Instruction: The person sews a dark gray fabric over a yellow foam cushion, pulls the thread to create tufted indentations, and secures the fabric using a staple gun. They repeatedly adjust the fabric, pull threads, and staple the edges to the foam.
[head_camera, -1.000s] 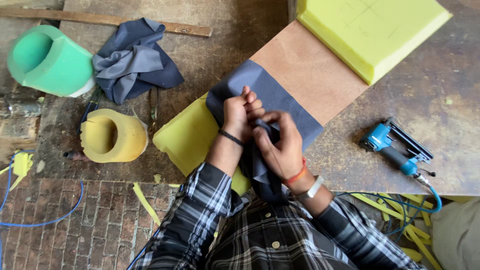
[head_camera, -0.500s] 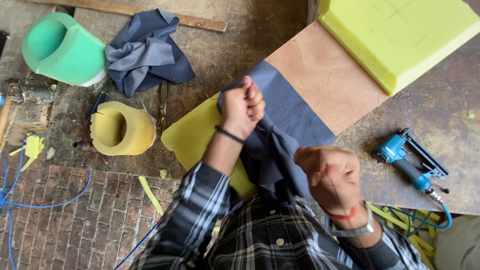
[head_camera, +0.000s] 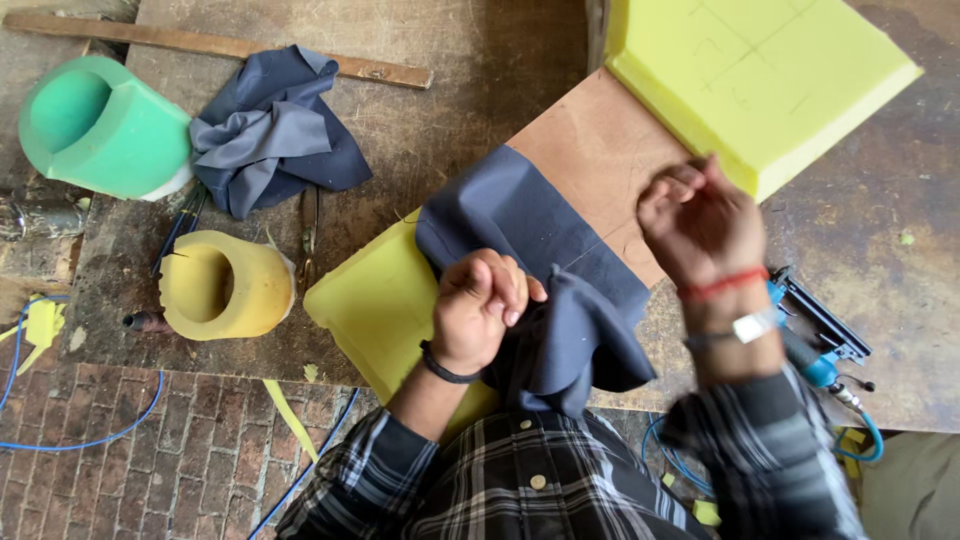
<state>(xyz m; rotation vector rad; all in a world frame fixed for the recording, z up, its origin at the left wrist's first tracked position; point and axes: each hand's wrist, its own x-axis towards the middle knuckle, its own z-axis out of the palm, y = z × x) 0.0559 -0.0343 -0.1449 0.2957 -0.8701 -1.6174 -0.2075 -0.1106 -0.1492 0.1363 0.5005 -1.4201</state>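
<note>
Left hand (head_camera: 478, 305) fisted, pinching a fold of dark grey cloth (head_camera: 545, 270) to keep it taut over yellow foam pad (head_camera: 375, 305) and plywood board (head_camera: 600, 150). Right hand (head_camera: 700, 215) curled, raised over board, holding nothing visible. Scarred wooden worktop (head_camera: 480, 60); blue pneumatic stapler (head_camera: 815, 335) at right; brick floor (head_camera: 130, 470) below.

Fabric under my left hand (head_camera: 482, 300): dark slate grey, plain.
Crumpled cloth (head_camera: 270, 130): the same grey (lighter where it folds).
Foam pad (head_camera: 385, 305): bright yellow.
Foam block (head_camera: 760, 75): yellow-green, faint drawn lines.
Board (head_camera: 600, 160): reddish brown.
Foam cylinders: one mint green (head_camera: 100, 125), one mustard yellow (head_camera: 225, 285).
Stapler (head_camera: 815, 335): blue and black.
My right hand (head_camera: 700, 215): red thread at the wrist.
Sleeves: dark plaid, white lines.
Tabletop (head_camera: 480, 50): worn brown.
Floor (head_camera: 130, 470): reddish brick.
</note>
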